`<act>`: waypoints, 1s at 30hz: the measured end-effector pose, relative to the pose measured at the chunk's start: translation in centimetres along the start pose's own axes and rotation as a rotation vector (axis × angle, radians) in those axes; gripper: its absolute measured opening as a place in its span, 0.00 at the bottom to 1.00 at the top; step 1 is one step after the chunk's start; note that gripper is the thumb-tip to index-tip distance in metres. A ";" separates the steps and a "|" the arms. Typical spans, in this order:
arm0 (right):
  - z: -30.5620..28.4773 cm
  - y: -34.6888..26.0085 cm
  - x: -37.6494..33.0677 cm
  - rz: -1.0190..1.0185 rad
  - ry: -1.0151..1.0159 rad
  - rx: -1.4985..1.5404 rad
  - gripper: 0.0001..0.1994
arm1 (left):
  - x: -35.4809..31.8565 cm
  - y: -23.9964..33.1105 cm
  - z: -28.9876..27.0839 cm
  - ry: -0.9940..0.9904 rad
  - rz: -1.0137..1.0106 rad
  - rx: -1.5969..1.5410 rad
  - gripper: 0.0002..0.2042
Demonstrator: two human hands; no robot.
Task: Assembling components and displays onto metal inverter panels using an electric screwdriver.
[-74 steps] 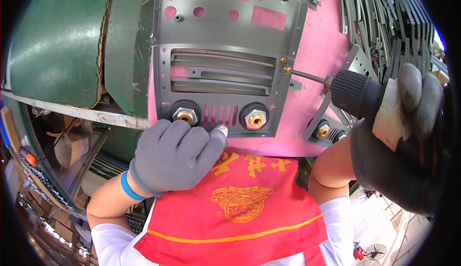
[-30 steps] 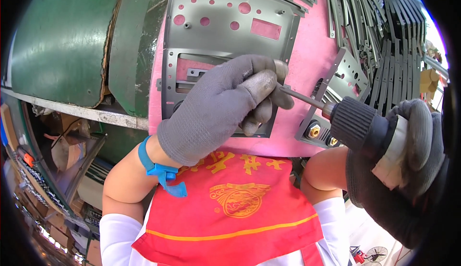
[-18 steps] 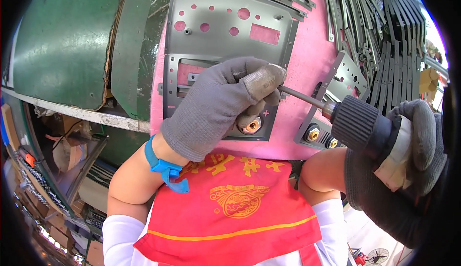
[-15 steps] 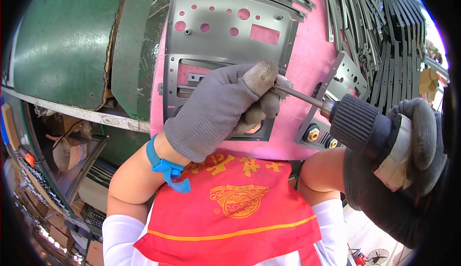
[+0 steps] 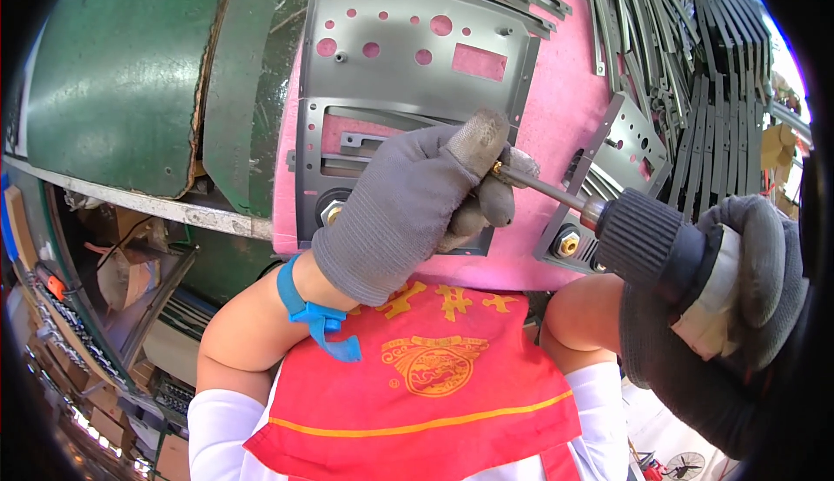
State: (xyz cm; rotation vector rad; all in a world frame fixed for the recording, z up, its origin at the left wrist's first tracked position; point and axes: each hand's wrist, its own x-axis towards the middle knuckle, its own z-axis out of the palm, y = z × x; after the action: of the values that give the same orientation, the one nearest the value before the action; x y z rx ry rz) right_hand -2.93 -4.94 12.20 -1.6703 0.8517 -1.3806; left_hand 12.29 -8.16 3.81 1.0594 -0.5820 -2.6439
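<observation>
My right hand point(image 5: 756, 281), in a dark grey glove, is wrapped round a black electric screwdriver point(image 5: 647, 238) with pale tape on its body. The long steel bit point(image 5: 552, 189) points left toward my other hand. At its tip a small brass-coloured screw point(image 5: 497, 168) shows between the fingertips of my left hand point(image 5: 408, 194), gloved in grey and closed in a pinch. Below and beyond this hand lies a grey metal panel point(image 5: 391, 73) with round holes and cut-outs. A large nut-like fitting point(image 5: 331, 214) shows at the panel's near left, partly covered by my left glove.
Pink foam sheet point(image 5: 569, 64) lies under the panel. To the right sits a second metal panel point(image 5: 625, 138) with a brass fitting point(image 5: 566, 245). Long metal strips point(image 5: 717, 108) are piled at the far right. A green board point(image 5: 122, 73) stands to the left.
My left hand has shifted slightly right and nearer to me, uncovering the fitting on the panel. The screwdriver has dipped slightly, and the brass-coloured screw now shows at its tip.
</observation>
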 end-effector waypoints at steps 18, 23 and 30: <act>-1.5 -0.1 -1.2 -0.001 -0.060 0.071 0.10 | -4.2 0.0 -1.8 0.140 0.238 0.376 0.27; -1.9 0.7 -0.9 0.019 -0.055 0.064 0.10 | -6.5 -2.5 -5.3 0.101 0.789 1.746 0.17; -2.5 2.1 -1.6 0.061 -0.070 0.093 0.11 | -5.0 -3.5 -5.7 0.049 1.064 1.911 0.14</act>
State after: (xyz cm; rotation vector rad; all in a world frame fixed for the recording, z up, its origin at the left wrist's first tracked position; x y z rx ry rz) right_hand -5.71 -4.92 9.89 -1.5995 0.7806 -1.2932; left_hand 19.60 -4.79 1.48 0.5379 -2.6930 -0.5763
